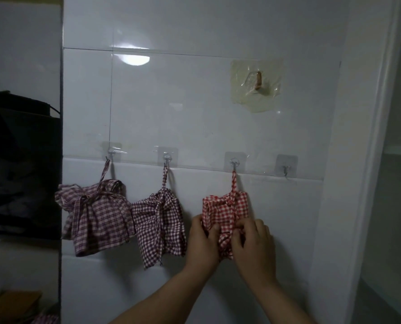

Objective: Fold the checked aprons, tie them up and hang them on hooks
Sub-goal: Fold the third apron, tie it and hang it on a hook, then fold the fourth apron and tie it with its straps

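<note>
third apron being settled on its hook

hanging is the step in hand. a red checked apron (226, 208), folded into a small bundle and bound with its own strap, is hung by a loop from the third hook (234, 164) on the white tiled wall (194, 108). its lower part is gripped from both sides: the left hand (203, 242) is closed on the left edge, and the right hand (253, 244) is pinched on the middle, near the tie. to the left, two purple checked bundles (96, 213) (159, 225) are hung on their own hooks. one free hook (286, 170) is seen at the far right. next, the bundle probably needs to be let go gently so the loop stays seated. more checked cloth (46, 319) is glimpsed at the near left; whether it is another apron cannot be told.
</note>
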Demonstrator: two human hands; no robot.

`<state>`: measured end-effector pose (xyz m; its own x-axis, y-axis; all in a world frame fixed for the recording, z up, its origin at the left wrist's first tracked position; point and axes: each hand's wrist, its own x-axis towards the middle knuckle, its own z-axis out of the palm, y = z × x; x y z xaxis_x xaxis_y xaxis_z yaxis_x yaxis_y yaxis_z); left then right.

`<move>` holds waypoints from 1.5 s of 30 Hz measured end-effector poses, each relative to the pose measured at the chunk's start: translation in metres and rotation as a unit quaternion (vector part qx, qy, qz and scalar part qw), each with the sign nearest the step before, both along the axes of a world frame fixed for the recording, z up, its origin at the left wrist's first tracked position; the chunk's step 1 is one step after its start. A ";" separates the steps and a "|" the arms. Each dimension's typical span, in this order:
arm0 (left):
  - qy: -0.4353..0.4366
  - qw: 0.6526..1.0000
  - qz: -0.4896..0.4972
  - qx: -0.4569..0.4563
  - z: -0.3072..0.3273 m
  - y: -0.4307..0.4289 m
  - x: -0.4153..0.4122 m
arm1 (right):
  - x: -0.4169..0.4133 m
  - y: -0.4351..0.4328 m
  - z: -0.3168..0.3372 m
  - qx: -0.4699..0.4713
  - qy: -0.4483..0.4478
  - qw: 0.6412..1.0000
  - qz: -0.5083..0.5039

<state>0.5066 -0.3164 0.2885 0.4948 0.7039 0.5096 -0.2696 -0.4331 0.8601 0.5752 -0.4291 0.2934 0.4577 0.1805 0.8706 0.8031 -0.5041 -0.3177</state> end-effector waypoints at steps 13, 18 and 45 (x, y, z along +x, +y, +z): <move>0.064 0.990 -0.119 -0.048 -0.043 -0.024 -0.037 | -0.021 -0.007 -0.043 0.116 0.068 0.989 0.057; 0.212 0.975 -0.066 -0.005 -0.075 -0.012 -0.081 | -0.061 -0.020 -0.079 0.077 0.132 0.988 0.017; 0.507 0.856 0.102 0.008 -0.266 0.288 -0.406 | -0.293 0.299 -0.297 -0.474 0.398 0.720 0.313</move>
<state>0.1005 -0.0284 0.0222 0.5556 0.8254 -0.0997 0.6950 -0.3953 0.6005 0.2827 -0.1300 -0.0031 0.3149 0.9088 -0.2737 0.7209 -0.4166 -0.5539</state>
